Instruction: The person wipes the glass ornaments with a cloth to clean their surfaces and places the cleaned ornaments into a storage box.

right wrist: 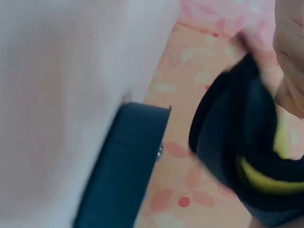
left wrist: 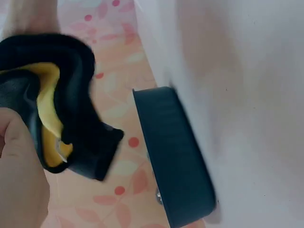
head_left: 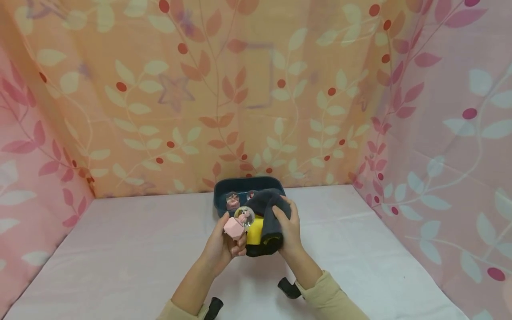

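My left hand [head_left: 219,250] holds a small ornament by its pink faceted base [head_left: 234,228]. A clear globe [head_left: 245,216] with a pink figure inside sits on that base and touches or nearly touches the cloth. In my right hand [head_left: 291,229] is a thick cloth [head_left: 272,213], dark grey on one side and yellow on the other, with black edging. It hangs folded over, gripped between thumb and fingers. The left wrist view shows the cloth [left wrist: 78,80] loosely curled, its yellow side inward; the ornament is hidden there.
Just behind the hands stands a dark blue tray [head_left: 248,179] on the white-covered table [head_left: 152,249]. Inside it are a similar globe ornament [head_left: 233,201] and part of another [head_left: 251,194]. Floral curtains [head_left: 160,111] enclose the table at the back and sides.
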`<state>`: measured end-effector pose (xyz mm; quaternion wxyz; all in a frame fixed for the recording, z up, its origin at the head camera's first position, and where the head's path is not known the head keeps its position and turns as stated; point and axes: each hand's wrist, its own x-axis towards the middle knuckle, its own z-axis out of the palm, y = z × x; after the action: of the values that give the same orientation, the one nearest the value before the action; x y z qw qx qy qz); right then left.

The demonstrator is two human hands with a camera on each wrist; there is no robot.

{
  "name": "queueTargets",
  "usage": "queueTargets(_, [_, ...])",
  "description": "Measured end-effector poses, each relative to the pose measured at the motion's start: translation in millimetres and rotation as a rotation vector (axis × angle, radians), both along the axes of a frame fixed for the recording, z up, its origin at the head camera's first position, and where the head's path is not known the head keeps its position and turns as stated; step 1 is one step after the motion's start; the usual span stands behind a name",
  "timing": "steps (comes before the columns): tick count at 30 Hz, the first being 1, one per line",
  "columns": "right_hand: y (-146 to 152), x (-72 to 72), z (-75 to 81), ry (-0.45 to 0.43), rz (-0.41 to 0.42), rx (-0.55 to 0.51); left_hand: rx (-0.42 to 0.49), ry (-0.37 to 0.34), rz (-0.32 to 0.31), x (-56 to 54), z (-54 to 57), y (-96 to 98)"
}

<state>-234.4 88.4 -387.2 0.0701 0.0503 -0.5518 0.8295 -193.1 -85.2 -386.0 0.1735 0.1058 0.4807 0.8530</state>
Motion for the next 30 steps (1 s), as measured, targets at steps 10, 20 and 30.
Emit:
queueTargets(10, [0.0,-0.4,-3.7,0.403,0.311,0.287,-0.093,-0.027,-0.106,-2.5,1.1,1.5])
queueTargets(20, [-3.3,1.8,-0.3,0.231,0.157,0.437,-0.401,0.075,0.135,-1.4,2.9,10.3])
queueTargets(30, [-7.0,2.5,-11.2,0.74,-0.009,0.749,-0.392,-0.026,0.219,2.0,-1.2,17.1])
